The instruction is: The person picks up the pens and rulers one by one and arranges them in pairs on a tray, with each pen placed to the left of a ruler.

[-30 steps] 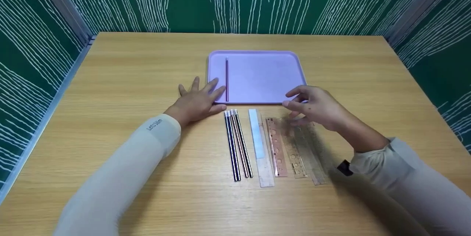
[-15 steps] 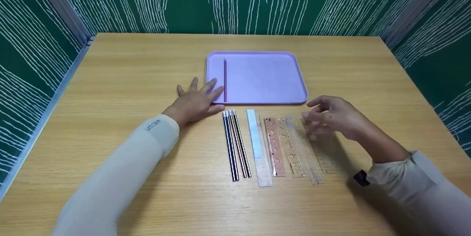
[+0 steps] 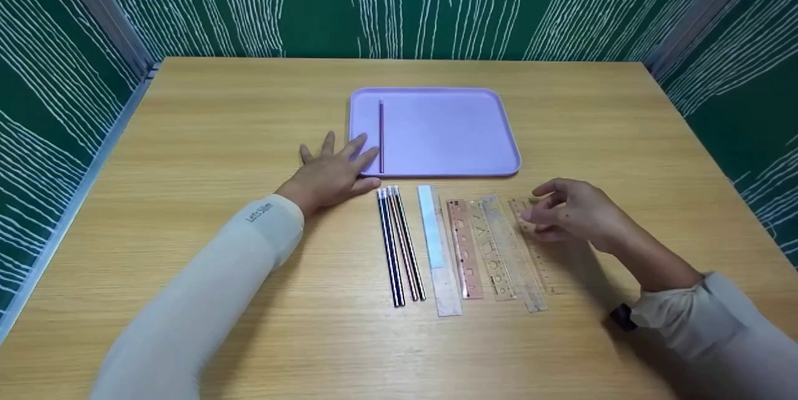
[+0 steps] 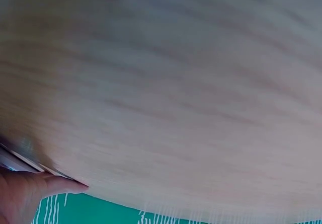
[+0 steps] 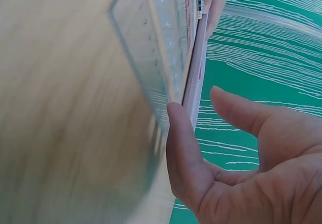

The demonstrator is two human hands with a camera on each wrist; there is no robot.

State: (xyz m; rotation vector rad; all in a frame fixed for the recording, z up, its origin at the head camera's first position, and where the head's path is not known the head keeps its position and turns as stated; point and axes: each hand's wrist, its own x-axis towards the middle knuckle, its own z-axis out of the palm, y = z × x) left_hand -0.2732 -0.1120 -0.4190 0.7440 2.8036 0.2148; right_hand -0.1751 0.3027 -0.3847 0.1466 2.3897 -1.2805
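My left hand (image 3: 330, 176) lies with fingers spread over the left edge of a purple tray (image 3: 455, 132), its thumb by the near edge. One dark red pencil (image 3: 381, 138) rests lengthwise inside the tray, near the fingertips. My right hand (image 3: 580, 213) is at the upper end of the rightmost clear ruler (image 3: 541, 263), with nothing gripped. In the right wrist view, its thumb and finger stand apart beside the ruler (image 5: 143, 48); contact is unclear. Left of that ruler lie another clear ruler (image 3: 517, 257), a yellowish stencil ruler (image 3: 497, 257) and a pink one (image 3: 464, 250).
A clear ruler with a pale blue strip (image 3: 431, 225) lies left of the pink one. Several striped pencils (image 3: 399, 247) sit side by side below the tray. Wooden table (image 3: 249, 107) surrounds everything, backed by green walls (image 3: 324, 7) with white lines.
My right hand has moved right and toward me, from the tray's near corner to the rightmost ruler, uncovering the ruler tops. The left hand stays in place.
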